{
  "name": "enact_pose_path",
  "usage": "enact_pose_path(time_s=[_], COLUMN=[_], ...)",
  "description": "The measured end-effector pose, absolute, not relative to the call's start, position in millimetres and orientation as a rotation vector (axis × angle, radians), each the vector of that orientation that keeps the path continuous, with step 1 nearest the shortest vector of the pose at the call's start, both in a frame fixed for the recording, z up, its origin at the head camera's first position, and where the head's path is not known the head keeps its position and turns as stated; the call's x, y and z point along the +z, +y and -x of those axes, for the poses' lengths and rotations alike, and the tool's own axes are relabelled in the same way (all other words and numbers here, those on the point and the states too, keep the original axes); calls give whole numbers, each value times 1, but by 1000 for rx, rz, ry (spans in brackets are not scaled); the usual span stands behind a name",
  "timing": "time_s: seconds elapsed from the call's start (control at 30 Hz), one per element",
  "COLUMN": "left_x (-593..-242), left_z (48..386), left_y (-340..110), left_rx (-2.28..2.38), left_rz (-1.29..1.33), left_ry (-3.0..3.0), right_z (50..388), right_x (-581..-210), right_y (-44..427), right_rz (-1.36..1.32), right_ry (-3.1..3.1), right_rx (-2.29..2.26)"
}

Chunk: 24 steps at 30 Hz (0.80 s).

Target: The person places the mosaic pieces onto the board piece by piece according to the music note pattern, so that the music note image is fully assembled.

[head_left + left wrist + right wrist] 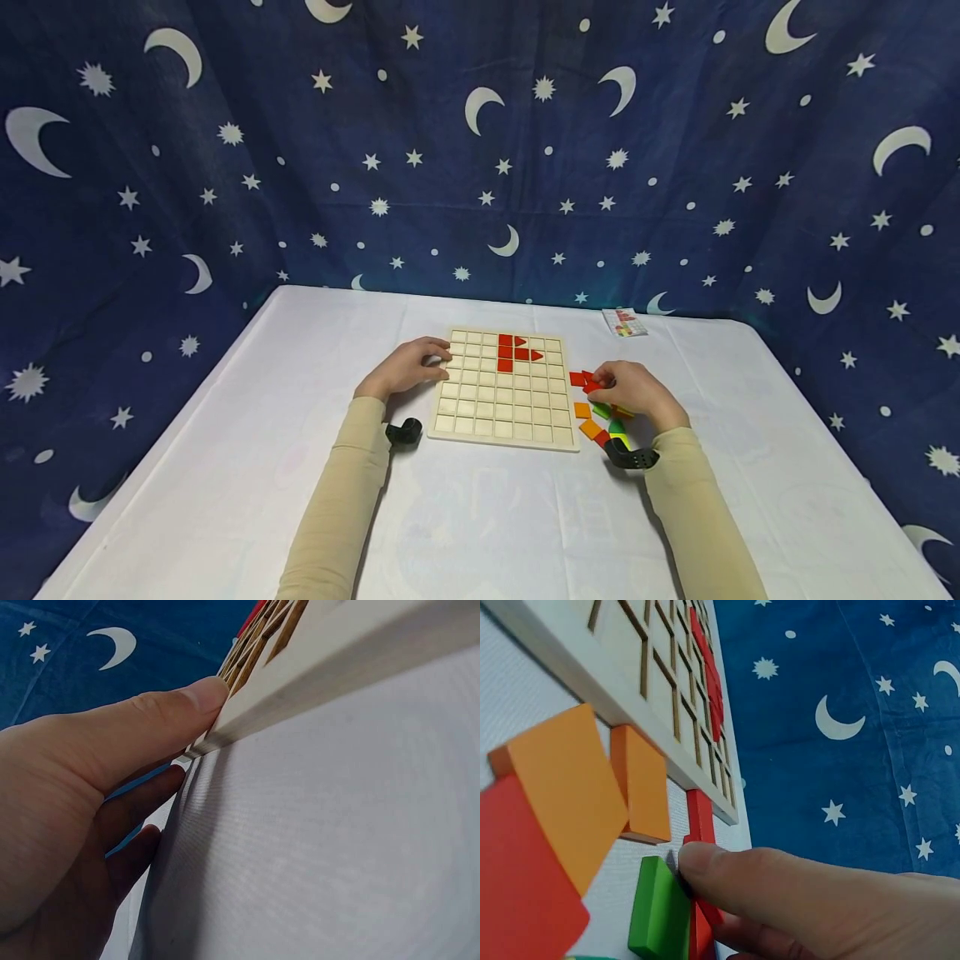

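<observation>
A square wooden grid board lies on the white table, with several red tiles set in its upper cells, including pointed ones. My left hand rests at the board's left edge; in the left wrist view its thumb touches the rim and the fingers extend beside it. Right of the board, my right hand pinches a red tile between thumb and fingers, low among loose pieces. Close by are a green tile and orange tiles. The fingertips under the red tile are partly hidden.
More loose tiles, orange, yellow and green, lie beneath and in front of the right wrist. A small printed card lies at the table's back right. A dark blue curtain with moons and stars hangs behind the table.
</observation>
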<state>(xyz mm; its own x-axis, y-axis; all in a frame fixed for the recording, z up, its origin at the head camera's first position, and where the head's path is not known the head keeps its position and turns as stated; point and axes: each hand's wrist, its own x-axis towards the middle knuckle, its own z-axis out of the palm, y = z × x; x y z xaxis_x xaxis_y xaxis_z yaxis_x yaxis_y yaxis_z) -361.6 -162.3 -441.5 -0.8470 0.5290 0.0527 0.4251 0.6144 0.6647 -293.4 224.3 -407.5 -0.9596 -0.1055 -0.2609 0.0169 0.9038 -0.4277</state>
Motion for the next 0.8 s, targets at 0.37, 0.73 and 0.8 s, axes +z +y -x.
enact_pose_path(time_s=[0.37, 0.73, 0.8], left_x=[-440, -440, -440], left_z=[361, 361, 361], left_y=[-163, -163, -163], left_rx=[1039, 1057, 1056], left_rz=[-813, -803, -806], left_ry=[2696, 2682, 2680], right_z=[295, 314, 318], right_x=[-396, -388, -388], right_y=[219, 189, 183], right_rz=[89, 222, 277], right_ry=[2857, 3017, 3022], right_rx=[-601, -727, -726])
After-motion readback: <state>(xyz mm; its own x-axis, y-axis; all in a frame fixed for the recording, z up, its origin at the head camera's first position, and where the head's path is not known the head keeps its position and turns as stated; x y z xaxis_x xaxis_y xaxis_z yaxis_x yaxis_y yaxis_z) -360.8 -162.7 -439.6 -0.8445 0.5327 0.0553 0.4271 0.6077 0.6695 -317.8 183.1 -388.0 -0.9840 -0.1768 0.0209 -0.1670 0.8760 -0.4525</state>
